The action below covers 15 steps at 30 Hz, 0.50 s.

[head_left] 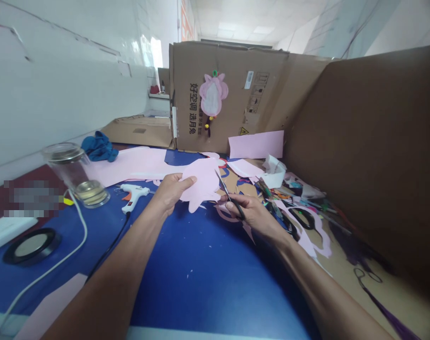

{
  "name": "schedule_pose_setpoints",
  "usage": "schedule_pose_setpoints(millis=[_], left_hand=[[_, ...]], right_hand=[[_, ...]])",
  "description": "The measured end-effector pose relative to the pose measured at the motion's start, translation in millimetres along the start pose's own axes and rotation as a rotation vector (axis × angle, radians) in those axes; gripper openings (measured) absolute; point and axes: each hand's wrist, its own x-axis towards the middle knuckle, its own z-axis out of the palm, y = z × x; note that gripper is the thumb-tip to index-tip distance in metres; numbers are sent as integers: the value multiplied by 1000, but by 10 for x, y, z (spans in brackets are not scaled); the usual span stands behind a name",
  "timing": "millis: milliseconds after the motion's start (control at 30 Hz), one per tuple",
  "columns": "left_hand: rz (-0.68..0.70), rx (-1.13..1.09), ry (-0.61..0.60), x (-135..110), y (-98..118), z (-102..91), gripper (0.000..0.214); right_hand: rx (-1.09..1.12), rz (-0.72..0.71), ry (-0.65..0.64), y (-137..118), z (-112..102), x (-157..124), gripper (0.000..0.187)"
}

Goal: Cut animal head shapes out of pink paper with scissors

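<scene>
Well, carton (250,118): brown, standing at the back, its side panel running out of view at the right edge; a pink-and-white shape (213,97) shows on its face.
Table (193,283): blue-topped, partly covered by the person's two forearms, which are cut off by the bottom of the view.
Scraps (248,190): pink, white and brown, heaped behind and right of the right hand (248,210); they overlap so much that single pieces are hard to make out.
Paper (202,179): held over the table, between the two hands — pale pink, plain on the face shown, nearly flat, with a curved outline, a narrow rounded lobe pointing down at its lower left and a smaller bump at its lower right. Its left edge is partly hidden by fingers.
Left hand (169,191): pinching the paper's left side, thumb on top; the fingers beneath are mostly out of sight.
Right hand: closed around the handles of the scissors, fingers partly hiding the dark loops.
Scissors (222,181): blades up against the paper's right edge — whether paper lies between them, I cannot tell.
</scene>
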Motion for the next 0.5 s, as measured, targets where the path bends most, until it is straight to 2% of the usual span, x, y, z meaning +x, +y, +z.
schedule_pose_setpoints(millis=[333, 500], left_hand=[[5, 37, -44, 20, -10, -52, 30], [-19, 53, -57, 26, -3, -75, 26]], right_hand=[[53, 22, -39, 234, -49, 32, 48], [-2, -3, -51, 211, -72, 16, 44]])
